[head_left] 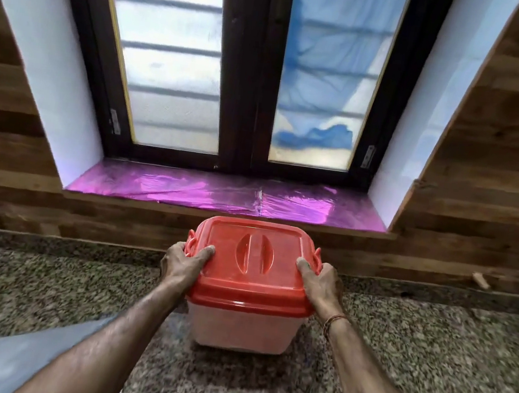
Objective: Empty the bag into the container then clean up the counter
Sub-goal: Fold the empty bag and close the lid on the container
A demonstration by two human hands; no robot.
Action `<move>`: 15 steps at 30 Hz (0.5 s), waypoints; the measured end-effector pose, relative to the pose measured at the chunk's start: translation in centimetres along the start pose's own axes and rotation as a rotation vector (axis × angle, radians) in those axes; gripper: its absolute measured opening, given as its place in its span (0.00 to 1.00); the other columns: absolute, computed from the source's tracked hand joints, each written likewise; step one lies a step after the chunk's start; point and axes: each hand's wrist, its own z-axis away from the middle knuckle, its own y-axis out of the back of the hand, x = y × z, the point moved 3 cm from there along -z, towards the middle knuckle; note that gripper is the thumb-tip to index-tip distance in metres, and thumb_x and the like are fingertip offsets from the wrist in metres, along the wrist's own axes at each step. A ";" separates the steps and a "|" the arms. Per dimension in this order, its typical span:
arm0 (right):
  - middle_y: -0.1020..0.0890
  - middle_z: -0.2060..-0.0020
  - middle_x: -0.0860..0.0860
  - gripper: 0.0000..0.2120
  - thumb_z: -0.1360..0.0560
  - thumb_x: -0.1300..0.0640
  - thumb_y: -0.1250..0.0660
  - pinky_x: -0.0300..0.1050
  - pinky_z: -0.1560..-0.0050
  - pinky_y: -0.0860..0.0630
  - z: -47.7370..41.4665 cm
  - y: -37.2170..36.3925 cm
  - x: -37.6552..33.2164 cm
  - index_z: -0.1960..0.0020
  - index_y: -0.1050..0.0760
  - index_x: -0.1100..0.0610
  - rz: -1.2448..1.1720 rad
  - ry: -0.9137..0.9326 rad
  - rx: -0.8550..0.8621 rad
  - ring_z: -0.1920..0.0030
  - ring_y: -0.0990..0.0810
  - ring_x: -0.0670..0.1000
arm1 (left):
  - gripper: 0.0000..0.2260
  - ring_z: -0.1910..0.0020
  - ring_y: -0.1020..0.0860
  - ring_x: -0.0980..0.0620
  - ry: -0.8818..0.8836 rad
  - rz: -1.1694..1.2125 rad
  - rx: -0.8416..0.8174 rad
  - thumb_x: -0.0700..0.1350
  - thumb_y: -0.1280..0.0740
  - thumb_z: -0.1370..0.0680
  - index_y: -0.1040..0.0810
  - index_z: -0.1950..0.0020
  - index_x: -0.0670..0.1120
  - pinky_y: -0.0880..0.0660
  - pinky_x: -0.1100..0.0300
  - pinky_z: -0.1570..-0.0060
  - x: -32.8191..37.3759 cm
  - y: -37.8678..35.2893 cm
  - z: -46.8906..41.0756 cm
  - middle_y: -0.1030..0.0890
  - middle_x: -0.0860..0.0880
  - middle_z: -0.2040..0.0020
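A dark-framed frosted window (223,59) with a shiny pink-lined sill (228,195) stands behind a speckled granite counter (427,366). A clear plastic bag (9,358) lies at the near left. Mid-counter, a translucent container (240,332) wears its red lid (253,261). The left hand (181,267) and right hand (322,285) clasp its opposite sides, thumbs on top.

Both bare forearms reached in from the near corners and converged toward the middle. The left hand (183,265) gripped the left side of the container (242,327), with the thumb lying on top and the fingers curled round the edge. The right hand (322,285) mirrored it on the right side, thumb on top. A thread band (335,321) circled the right wrist.
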 end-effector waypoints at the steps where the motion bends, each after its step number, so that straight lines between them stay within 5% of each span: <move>1: 0.14 0.51 0.60 0.25 0.26 0.40 0.29 0.45 0.53 0.24 -0.9 -0.3 0.0 0.47 0.18 0.63 0.018 0.003 0.007 0.50 0.15 0.61 | 0.25 0.53 0.16 0.44 0.000 -0.011 0.006 0.64 0.24 0.34 0.17 0.47 0.46 0.19 0.49 0.49 0.2 -0.5 -0.6 0.14 0.45 0.54; 5: 0.15 0.48 0.61 0.27 0.25 0.39 0.30 0.46 0.50 0.26 -2.9 -1.3 0.6 0.45 0.20 0.64 0.043 -0.011 0.023 0.46 0.17 0.62 | 0.20 0.51 0.17 0.43 -0.014 -0.028 0.039 0.59 0.25 0.28 0.17 0.44 0.46 0.21 0.50 0.47 0.3 -1.7 -2.2 0.15 0.45 0.52; 9: 0.17 0.43 0.61 0.34 0.28 0.33 0.34 0.56 0.39 0.23 -3.6 -2.2 0.9 0.40 0.23 0.63 0.024 0.005 0.010 0.42 0.19 0.62 | 0.18 0.51 0.18 0.45 -0.020 -0.020 0.052 0.57 0.25 0.26 0.17 0.43 0.47 0.22 0.53 0.48 -0.1 -2.3 -3.1 0.16 0.47 0.52; 15: 0.18 0.42 0.60 0.38 0.31 0.29 0.36 0.58 0.38 0.23 -4.3 -2.3 1.2 0.38 0.24 0.61 0.029 -0.031 -0.003 0.41 0.20 0.62 | 0.29 0.47 0.18 0.43 -0.013 -0.058 0.034 0.67 0.29 0.31 0.19 0.39 0.49 0.21 0.48 0.43 -0.6 -2.6 -3.9 0.15 0.46 0.46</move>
